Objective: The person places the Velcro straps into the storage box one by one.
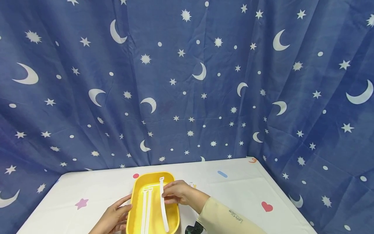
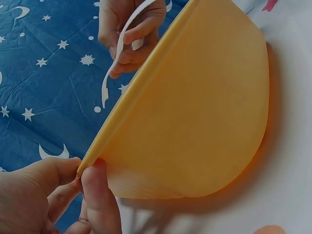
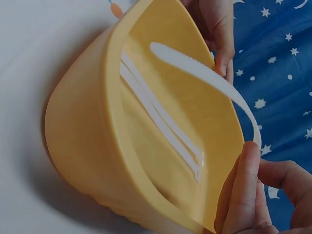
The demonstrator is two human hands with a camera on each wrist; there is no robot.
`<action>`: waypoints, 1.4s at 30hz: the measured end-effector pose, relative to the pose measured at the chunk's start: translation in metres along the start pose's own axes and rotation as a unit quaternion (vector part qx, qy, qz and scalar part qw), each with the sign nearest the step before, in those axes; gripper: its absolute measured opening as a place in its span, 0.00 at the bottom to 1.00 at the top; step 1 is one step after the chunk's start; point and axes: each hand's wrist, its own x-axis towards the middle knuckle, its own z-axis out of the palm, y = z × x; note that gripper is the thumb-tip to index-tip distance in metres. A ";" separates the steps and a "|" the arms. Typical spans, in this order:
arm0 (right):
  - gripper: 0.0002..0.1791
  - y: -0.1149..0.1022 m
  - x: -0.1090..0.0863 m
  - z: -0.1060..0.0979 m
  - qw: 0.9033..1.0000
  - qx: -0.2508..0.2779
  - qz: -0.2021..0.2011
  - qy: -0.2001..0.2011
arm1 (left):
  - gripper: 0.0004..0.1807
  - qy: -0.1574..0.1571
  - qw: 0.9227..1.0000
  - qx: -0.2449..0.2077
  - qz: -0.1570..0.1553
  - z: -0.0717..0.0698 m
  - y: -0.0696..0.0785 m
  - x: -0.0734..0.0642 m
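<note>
A yellow plastic bin stands on the table, and my left hand pinches its left rim between thumb and fingers. Over the bin's right side, my right hand holds a white strap by its buckle half, thumb against fingers. In the right wrist view that strap bends down over the bin, its rounded end free. Two more white straps lie side by side along the bin's floor, buckles at the far end. The left wrist view shows only the bin's outer wall, hiding its inside.
A white cloth with coloured shapes covers the table. Just beyond my right wrist a small white piece shows, mostly hidden. A dark blue curtain with moons and stars hangs behind and at both sides.
</note>
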 end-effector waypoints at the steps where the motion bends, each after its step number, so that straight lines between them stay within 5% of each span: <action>1: 0.12 0.000 0.000 0.001 1.000 -0.002 0.000 0.001 | 0.41 -0.001 1.000 0.000 0.000 0.000 0.000 0.000; 13: 0.12 0.001 0.007 0.016 1.000 -0.022 -0.006 0.021 | 0.41 -0.021 1.000 -0.002 -0.001 -0.002 0.000 0.000; 42: 0.13 0.021 0.014 0.044 0.995 -0.085 -0.036 0.043 | 0.41 -0.014 1.000 0.008 0.008 -0.002 0.000 -0.001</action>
